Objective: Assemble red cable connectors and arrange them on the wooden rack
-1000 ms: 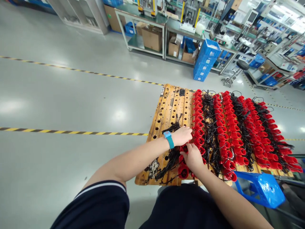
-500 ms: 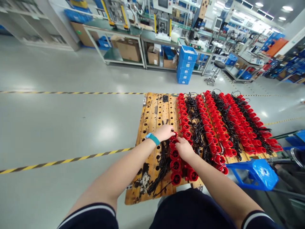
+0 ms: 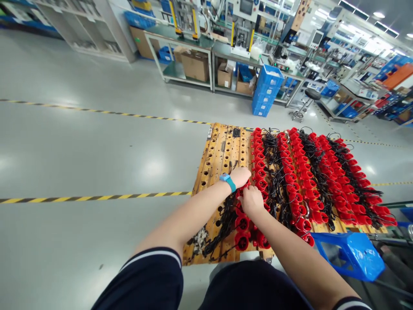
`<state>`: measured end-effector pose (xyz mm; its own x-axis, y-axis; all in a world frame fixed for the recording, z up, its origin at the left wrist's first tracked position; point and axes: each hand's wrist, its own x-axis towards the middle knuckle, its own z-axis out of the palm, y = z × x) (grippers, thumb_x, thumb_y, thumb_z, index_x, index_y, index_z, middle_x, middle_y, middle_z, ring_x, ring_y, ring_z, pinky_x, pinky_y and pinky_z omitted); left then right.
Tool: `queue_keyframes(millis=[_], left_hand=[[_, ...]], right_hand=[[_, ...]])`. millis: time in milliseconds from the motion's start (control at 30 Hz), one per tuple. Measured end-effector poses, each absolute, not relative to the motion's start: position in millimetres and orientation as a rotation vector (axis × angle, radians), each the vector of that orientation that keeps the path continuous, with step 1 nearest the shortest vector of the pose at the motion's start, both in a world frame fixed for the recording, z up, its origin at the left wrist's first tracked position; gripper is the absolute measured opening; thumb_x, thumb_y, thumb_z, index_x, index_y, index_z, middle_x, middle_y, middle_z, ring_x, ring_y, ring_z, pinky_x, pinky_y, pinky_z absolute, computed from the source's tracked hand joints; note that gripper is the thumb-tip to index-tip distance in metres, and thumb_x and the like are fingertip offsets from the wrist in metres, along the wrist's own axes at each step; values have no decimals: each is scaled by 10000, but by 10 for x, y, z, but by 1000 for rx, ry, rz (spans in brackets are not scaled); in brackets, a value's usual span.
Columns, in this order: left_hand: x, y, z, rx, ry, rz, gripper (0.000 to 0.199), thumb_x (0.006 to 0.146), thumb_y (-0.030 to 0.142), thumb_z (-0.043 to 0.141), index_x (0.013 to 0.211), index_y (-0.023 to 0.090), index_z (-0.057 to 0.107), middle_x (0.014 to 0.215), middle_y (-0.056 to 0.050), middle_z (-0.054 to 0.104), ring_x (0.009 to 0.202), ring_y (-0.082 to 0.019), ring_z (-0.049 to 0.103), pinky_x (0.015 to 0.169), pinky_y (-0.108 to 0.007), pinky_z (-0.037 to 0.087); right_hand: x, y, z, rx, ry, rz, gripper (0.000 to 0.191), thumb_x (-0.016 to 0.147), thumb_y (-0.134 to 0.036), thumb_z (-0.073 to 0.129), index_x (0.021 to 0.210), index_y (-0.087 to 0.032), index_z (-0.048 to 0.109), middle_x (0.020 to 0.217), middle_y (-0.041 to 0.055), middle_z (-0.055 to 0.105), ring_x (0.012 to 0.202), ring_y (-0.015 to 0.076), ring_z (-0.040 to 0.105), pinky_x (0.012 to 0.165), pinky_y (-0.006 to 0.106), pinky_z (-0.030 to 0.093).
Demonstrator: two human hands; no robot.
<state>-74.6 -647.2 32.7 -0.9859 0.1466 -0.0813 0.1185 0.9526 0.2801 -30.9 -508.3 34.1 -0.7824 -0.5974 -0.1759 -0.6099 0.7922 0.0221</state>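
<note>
My left hand [image 3: 241,176], with a teal watch band [image 3: 229,183] on the wrist, is curled round a red cup-shaped part [image 3: 247,186] with its fingertips mostly hidden. Close beside it, my right hand [image 3: 253,201] has bent fingers closed on the same red part or its neighbour; which one I cannot tell. Other red parts [image 3: 241,223] stand in the same row nearer my body. Black cables [image 3: 222,228] lie bundled to the left of that row. Underneath is a wooden board [image 3: 213,150] with rows of round holes.
More rows of red parts [image 3: 290,176] and black cables [image 3: 275,181] fill the board's right side. A blue stool [image 3: 358,254] stands at the lower right. Stacked blue crates [image 3: 266,92] and workbenches [image 3: 193,41] are across the floor.
The view has swung left, so the board sits further right. My left hand has rolled over the red part, its fingers now less visible. My right hand stays close beside it.
</note>
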Motion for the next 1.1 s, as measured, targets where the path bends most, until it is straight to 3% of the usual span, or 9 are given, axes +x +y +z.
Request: queue_keyframes(millis=[233, 600, 700, 833, 900, 967, 1100], left_hand=[[-746, -6438, 228, 229, 3035, 476, 194, 950, 83, 544, 995, 91, 732, 1068, -141, 717, 1021, -255, 704, 918, -428, 576], [-750, -6612, 138, 183, 2988, 719, 177, 886, 208, 625, 956, 192, 787, 1010, -129, 752, 951, -261, 714, 854, -339, 546], [-725, -6641, 170, 159, 2957, 745, 200, 883, 213, 621, 988, 206, 791, 994, -111, 767, 956, -250, 715, 861, -323, 544], [-693, -6659, 178, 95, 2930, 711, 203, 877, 193, 594, 943, 198, 786, 936, -104, 772, 891, -231, 719, 817, -302, 540], [-685, -6657, 161, 78, 2926, 666, 229, 887, 172, 552, 893, 191, 780, 894, -106, 768, 856, -226, 718, 804, -298, 536], [-687, -6652, 145, 77, 2930, 603, 265, 900, 160, 510, 863, 181, 771, 880, -121, 763, 844, -236, 716, 803, -309, 533], [-707, -6639, 150, 163, 2929, 454, 298, 919, 170, 468, 811, 172, 745, 888, -143, 755, 866, -264, 711, 823, -332, 528]], right_hand=[[-292, -5122, 378, -932, 2809, 126, 227, 944, -285, 715, 1028, -84, 780, 1082, 187, 692, 1071, 327, 619, 901, 392, 491], [-382, -4979, 269, -886, 2787, -11, 316, 968, -438, 702, 945, -129, 763, 1009, 142, 685, 931, 236, 656, 862, 323, 512], [-393, -4884, 303, -953, 2803, -224, 267, 958, -401, 721, 937, -137, 749, 1022, 126, 681, 990, 233, 648, 935, 322, 512], [-259, -4512, 513, -1091, 2771, -807, 139, 964, -274, 685, 975, -146, 739, 1139, 144, 687, 1106, 249, 646, 1041, 375, 499], [-138, -4180, 661, -1070, 2685, -1017, 153, 971, -306, 666, 980, -173, 742, 1165, 132, 696, 1074, 239, 667, 988, 371, 537], [0, -3784, 776, -947, 2624, -1111, 207, 984, -378, 643, 975, -197, 745, 1161, 120, 707, 947, 216, 691, 842, 345, 578], [285, -2913, 714, -593, 2651, -1176, 257, 969, -440, 630, 957, -215, 753, 1104, 119, 730, 843, 215, 689, 713, 336, 564]])
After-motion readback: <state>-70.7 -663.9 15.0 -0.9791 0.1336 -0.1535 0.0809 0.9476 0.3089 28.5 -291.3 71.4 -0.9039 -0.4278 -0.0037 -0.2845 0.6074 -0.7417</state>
